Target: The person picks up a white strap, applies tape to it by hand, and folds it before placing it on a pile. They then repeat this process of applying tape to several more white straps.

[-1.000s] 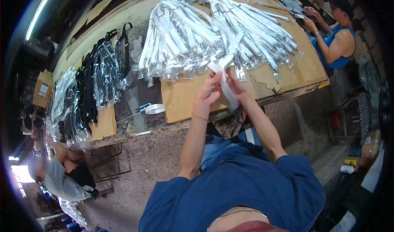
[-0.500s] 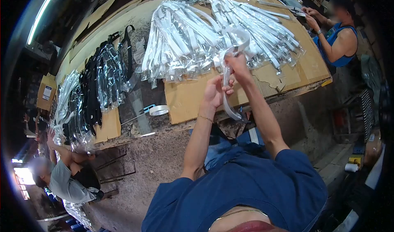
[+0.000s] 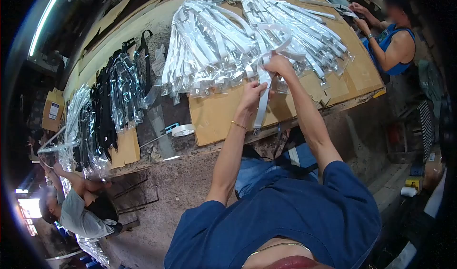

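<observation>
**Flat white strap (image 3: 262, 108) held in both hands over a brown cardboard sheet (image 3: 214, 121)**

The left hand (image 3: 252, 96) pinches the strap between thumb and fingers above the front part of the cardboard sheet. Higher up, the right hand (image 3: 279, 65) is closed on the same strap, its fingertips partly hidden. The strap's lower end reaches to about the sheet's near edge; its upper part loops beyond the right hand. Fanned white straps in clear plastic sleeves (image 3: 204, 45) lie on the sheet. Just left of it sits a round roll of white tape (image 3: 183, 130); farther left, plastic-sleeved black straps (image 3: 105, 102).
</observation>
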A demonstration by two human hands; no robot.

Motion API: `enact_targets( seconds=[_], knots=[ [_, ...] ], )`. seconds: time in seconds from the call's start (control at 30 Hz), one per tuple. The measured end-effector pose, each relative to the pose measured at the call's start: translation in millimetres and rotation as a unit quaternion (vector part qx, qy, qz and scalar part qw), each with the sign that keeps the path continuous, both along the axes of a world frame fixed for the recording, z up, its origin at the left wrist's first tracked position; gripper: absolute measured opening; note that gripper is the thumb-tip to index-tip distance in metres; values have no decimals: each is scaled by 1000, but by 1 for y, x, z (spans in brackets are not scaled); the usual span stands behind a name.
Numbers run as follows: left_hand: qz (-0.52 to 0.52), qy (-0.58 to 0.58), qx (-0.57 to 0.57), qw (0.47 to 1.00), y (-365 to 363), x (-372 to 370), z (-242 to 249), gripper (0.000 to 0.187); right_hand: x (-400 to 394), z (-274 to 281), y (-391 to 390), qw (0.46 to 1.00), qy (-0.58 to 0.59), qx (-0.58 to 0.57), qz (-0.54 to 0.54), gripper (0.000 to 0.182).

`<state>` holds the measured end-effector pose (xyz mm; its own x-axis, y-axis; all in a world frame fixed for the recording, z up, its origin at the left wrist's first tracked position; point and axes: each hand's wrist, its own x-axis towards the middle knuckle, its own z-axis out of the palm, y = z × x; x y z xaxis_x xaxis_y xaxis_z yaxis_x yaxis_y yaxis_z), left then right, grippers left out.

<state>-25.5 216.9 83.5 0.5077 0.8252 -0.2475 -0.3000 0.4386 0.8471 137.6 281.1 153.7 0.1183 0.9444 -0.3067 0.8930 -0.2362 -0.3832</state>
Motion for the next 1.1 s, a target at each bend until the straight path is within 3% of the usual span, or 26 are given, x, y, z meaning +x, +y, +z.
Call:
enact_targets(
  seconds=[0.07, 0.1, 0.13, 0.17, 0.2, 0.23, 0.3, 0.33, 0.37, 0.43, 0.47, 0.5, 0.57, 0.6, 0.63, 0.7, 0.73, 0.8, 0.83, 0.93, 1.0, 1.1],
  knots=[
    [-10, -36, -46, 998, -3, -11, 4, 15, 9, -5, -6, 985, 151, -83, -31, 55],
    [-17, -73, -90, 993, -5, -17, 2, 14, 21, -21, -8, 984, 154, -87, -31, 55],
    [-5, -80, -101, 992, -4, -23, -3, 14, 36, -42, -9, 910, 400, -82, -71, 53],
    [-4, -78, -102, 992, -2, -29, -4, 14, 44, -53, -9, 777, 617, -68, -106, 54],
    [0, -75, -141, 987, -2, -34, -4, 17, 43, -52, -22, 672, 713, -13, -199, 44],
    [4, -73, -178, 981, -2, -37, -3, 19, 46, -57, -24, 673, 712, -13, -200, 44],
    [-26, -36, -165, 985, 1, -40, -2, 22, 50, -59, -33, 641, 742, 107, -165, 49],
    [-54, -1, -141, 989, 4, -39, -1, 21, 44, -59, -33, 677, 670, 156, -263, 40],
    [-81, 34, -116, 989, 7, -39, 0, 20, 44, -54, -32, 676, 670, 155, -264, 40],
    [-83, 95, -94, 987, 12, -38, 3, 22, 46, -35, -34, 863, 375, 196, -276, 35],
    [-84, 154, -70, 982, 15, -37, 5, 24, 44, -27, -35, 900, 271, 227, -254, 42],
    [-81, 154, -72, 982, 18, -36, 7, 24, 46, -20, -35, 901, 272, 224, -251, 42],
    [-58, 287, 89, 952, 19, -33, 6, 31, 54, -18, -34, 969, 178, 72, -155, 52],
    [-9, 453, 262, 852, 22, -31, 2, 37, 62, -28, -35, 977, 172, 48, -116, 55],
    [-2, 458, 252, 853, 14, -30, 2, 37, 59, -15, -39, 991, 107, -15, -84, 55],
    [104, 561, 416, 708, -2, -26, 9, 42, 46, -4, -57, 998, 30, -33, -53, 50],
    [79, 576, 375, 722, -11, -25, 21, 41, 39, -13, -68, 998, 31, -39, -47, 50],
    [116, 548, 419, 715, -28, -31, 26, 38, 29, -34, -90, 968, 193, 128, -100, 43],
    [151, 515, 467, 703, -36, -34, 28, 36, 24, -36, -101, 968, 192, 125, -99, 43],
    [133, 524, 472, 696, -57, -66, 40, 31, 7, -31, -129, 959, 182, 168, -138, 29],
    [159, 553, 502, 645, -71, -103, 60, 30, -5, -34, -142, 954, 211, 185, -105, 29],
    [119, 656, 493, 559, -78, -168, 77, 32, -59, -31, -149, 946, 264, 188, 13, 27]
  ],
)
